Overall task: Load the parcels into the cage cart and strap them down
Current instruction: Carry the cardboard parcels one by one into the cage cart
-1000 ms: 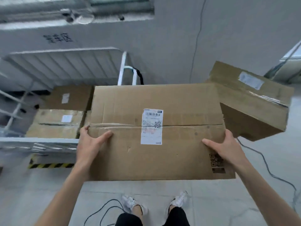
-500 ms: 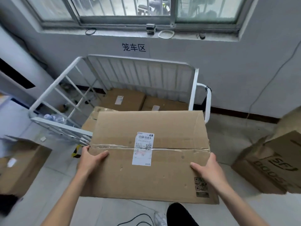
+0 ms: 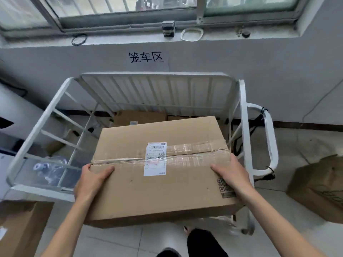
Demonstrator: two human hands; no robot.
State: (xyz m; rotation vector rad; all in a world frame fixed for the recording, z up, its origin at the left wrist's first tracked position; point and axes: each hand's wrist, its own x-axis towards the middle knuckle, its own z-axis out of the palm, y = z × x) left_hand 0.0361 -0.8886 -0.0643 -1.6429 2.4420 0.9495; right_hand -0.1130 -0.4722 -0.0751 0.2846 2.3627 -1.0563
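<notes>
I carry a large brown cardboard parcel (image 3: 130,191) with a white shipping label and clear tape along its seam. My left hand (image 3: 89,182) grips its left edge, thumb on top. My right hand (image 3: 232,175) grips its right edge the same way. The parcel hangs over the open front of the white cage cart (image 3: 154,86), which stands against the wall. Deep inside the cart lie other parcels (image 3: 137,117), mostly hidden behind the one I hold.
A brown box (image 3: 319,186) sits on the floor at the right, another box (image 3: 20,225) at the lower left. The cart's handle (image 3: 269,138) sticks out on its right side with black straps tied to it. My legs show below the parcel.
I have turned to face the cart and stepped closer. The parcel now sits over the cart's front opening, and both hands keep the same hold.
</notes>
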